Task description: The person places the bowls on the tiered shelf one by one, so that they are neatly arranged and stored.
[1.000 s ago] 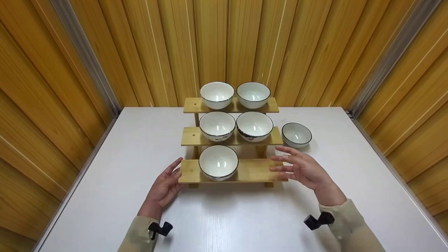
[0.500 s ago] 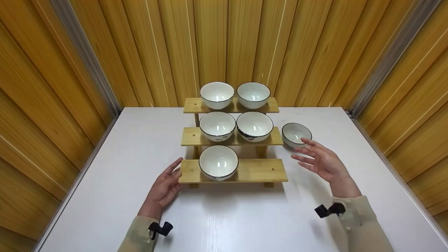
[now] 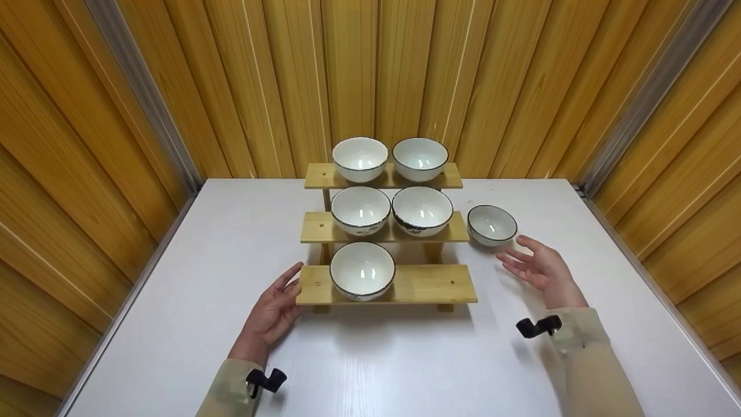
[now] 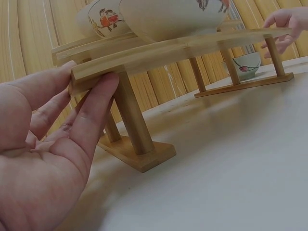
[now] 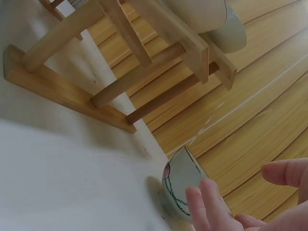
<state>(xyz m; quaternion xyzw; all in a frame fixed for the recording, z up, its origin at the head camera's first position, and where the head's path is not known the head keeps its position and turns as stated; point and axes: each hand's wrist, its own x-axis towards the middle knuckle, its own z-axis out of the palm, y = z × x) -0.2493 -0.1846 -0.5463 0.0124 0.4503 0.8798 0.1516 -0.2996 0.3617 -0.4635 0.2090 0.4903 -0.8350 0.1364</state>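
A three-tier wooden stand (image 3: 431, 285) holds several white bowls with dark rims: a pair on the top board, a pair on the middle one, and one bowl (image 3: 362, 270) left of centre on the lowest. My left hand (image 3: 273, 313) grips the left end of the lowest board; in the left wrist view one finger (image 4: 98, 103) lies under the board beside its leg. Right of the stand, a smaller-looking bowl (image 3: 492, 225) with a painted flower sits upright on the table. My right hand (image 3: 544, 272) is at its near right side, fingers spread and thumb apart, holding nothing.
The white table (image 3: 382, 370) runs back to a wood-patterned wall (image 3: 347, 69), with more panels on both sides. A black wrist mount (image 3: 266, 381) sits on the left sleeve, and another black mount (image 3: 538, 326) on the right one.
My right hand has left the right end of the lowest board and moved right, beside the bowl on the table. My left hand stays at the stand.
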